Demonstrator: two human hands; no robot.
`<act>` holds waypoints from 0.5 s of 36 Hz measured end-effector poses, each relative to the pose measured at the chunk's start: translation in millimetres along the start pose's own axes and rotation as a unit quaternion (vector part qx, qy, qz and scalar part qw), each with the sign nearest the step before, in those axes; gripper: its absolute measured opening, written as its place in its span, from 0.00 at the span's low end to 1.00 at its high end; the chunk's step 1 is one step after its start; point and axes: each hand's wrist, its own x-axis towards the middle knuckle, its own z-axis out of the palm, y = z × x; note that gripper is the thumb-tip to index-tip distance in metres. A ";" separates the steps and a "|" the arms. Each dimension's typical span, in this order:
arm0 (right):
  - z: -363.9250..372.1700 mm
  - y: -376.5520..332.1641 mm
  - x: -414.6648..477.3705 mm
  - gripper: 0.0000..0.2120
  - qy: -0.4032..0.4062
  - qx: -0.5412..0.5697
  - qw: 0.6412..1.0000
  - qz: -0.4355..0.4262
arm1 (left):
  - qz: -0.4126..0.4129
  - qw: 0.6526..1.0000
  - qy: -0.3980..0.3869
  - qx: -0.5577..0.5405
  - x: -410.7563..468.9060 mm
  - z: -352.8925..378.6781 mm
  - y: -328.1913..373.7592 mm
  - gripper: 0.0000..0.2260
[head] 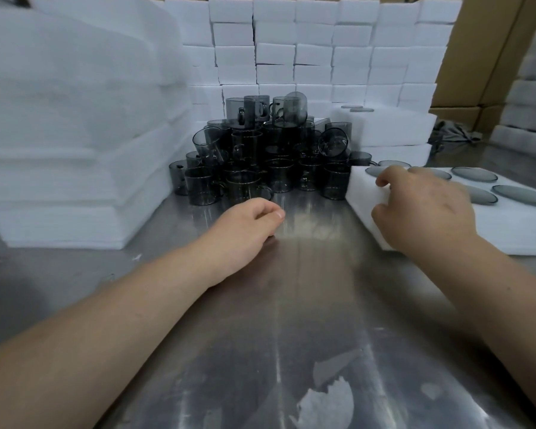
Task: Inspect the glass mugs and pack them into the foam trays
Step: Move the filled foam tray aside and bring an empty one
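Steel table (291, 305) lies open down the middle, a brushed, scuffed, reflective lane between both forearms. It is hemmed on the left by a tall stack of foam sheets (75, 134) with soft, rounded edges, and on the right by the foam tray (508, 233).

The glass mugs (260, 156) are heaped at the far end of that lane. They are smoky grey and see-through, straight-sided cylinders with loop handles, piled several tiers high. Most stand upright; a few near the top lie tipped on their sides. The bottom row stands right beside the sheet stack on one side and beside the tray's far corner on the other.

The left hand (248, 224) rests on the steel just short of the nearest mugs, fingers curled under in a loose fist, holding nothing. The right hand (424, 209) grips the tray's left edge, with fingers hooked over the rim and thumb against its side.

Flat grey glass discs (522, 195) sit in round recesses in the white, matte tray. Behind the heap rises a wall of square-cut foam blocks (307, 57), with brown cardboard boxes (477, 57) to its right. Torn foam scraps (325, 404) lie on the near steel.
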 end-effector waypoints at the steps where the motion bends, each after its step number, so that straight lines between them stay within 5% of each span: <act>1: 1.0 1.0 0.3 0.20 -0.010 -0.004 1.000 0.005 | -0.001 1.000 0.000 0.002 0.1 0.2 0.0 0.06; 18: 4.4 10.7 4.3 0.21 -0.056 0.000 0.998 0.027 | 0.009 1.000 -0.008 0.024 -0.4 -0.1 -1.0 0.06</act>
